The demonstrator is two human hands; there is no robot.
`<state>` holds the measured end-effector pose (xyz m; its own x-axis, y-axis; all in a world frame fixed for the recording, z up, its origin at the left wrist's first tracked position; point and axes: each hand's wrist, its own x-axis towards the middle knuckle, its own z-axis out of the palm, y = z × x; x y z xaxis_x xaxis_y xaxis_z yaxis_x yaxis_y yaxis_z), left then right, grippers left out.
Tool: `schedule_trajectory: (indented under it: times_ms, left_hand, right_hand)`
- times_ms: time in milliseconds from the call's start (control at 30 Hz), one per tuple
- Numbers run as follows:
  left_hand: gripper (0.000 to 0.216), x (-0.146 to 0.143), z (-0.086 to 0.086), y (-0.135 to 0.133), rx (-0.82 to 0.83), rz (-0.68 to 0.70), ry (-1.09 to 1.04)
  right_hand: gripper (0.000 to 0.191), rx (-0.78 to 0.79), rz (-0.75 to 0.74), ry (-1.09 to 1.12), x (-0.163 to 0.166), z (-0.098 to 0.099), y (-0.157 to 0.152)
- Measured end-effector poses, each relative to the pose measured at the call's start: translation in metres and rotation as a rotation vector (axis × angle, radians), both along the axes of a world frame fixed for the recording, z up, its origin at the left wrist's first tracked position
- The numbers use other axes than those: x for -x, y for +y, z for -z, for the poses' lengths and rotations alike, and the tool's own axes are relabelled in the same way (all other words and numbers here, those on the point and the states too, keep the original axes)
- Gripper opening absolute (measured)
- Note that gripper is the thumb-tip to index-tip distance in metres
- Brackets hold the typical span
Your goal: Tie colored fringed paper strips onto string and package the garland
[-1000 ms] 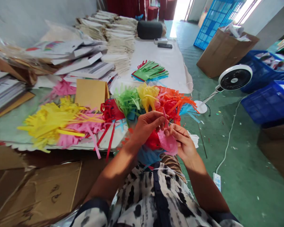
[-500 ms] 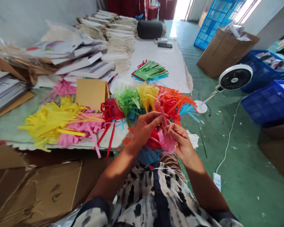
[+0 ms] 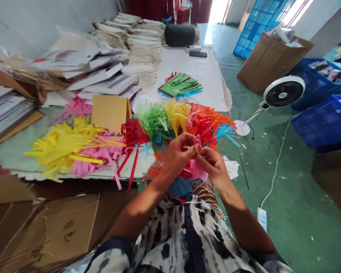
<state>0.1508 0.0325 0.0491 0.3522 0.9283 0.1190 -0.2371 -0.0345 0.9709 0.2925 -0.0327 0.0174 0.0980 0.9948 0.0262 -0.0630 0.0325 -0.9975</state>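
Observation:
My left hand (image 3: pixel 180 151) is closed, its thumb and fingers pinching the top of a pink paper tassel (image 3: pixel 198 171). Against it, my right hand (image 3: pixel 215 163) also pinches the tassel near its twisted top, and the fringe hangs below the fingers over my lap. The exact grip between the fingertips is partly hidden. Under the hands are blue tissue strips (image 3: pixel 180 186) and some red ones. Just beyond lie fringed tissue bunches in green (image 3: pixel 153 119), yellow (image 3: pixel 178 115) and orange (image 3: pixel 208 121).
Yellow fringe (image 3: pixel 64 144) and pink fringe (image 3: pixel 108 146) lie on the table to the left, beside a tan card (image 3: pixel 109 113). Paper stacks (image 3: pixel 143 57) stand behind. A white fan (image 3: pixel 284 93), blue crates (image 3: pixel 324 123) and a carton (image 3: pixel 272 62) occupy the floor at right.
My hands have come closer together, fingertips now meeting. The pink twisted end that stuck up above them is now lower and bent between the fingers.

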Motion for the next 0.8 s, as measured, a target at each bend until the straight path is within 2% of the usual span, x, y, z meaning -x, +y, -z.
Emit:
schedule_trajectory:
  times_ms: [167, 233, 333, 500, 667, 800]
  left_hand:
    - [0.02, 0.002, 0.002, 0.014, -0.238, -0.206, 0.272]
    - [0.018, 0.004, 0.003, 0.017, -0.296, -0.231, 0.381]
    - [0.012, 0.003, 0.002, 0.015, -0.389, -0.218, 0.485]
    - [0.003, 0.0, 0.002, 0.004, -0.518, -0.213, 0.583]
    - [0.003, 0.0, 0.008, 0.001, -0.794, -0.252, 0.71]
    - [0.006, 0.001, 0.011, 0.001, -0.929, -0.191, 0.69]
  right_hand:
    - [0.012, -0.332, 0.22, -0.396, -0.006, -0.011, -0.002]
    - [0.007, -0.366, 0.225, -0.496, -0.008, -0.019, -0.006]
    - [0.006, -0.326, 0.16, -0.557, -0.008, -0.028, -0.01]
    - [0.02, -0.235, 0.143, -0.52, -0.01, -0.027, -0.003]
    - [0.037, -0.091, 0.154, -0.346, -0.011, -0.021, 0.0]
    - [0.045, -0.001, 0.198, -0.222, -0.01, -0.022, -0.002]
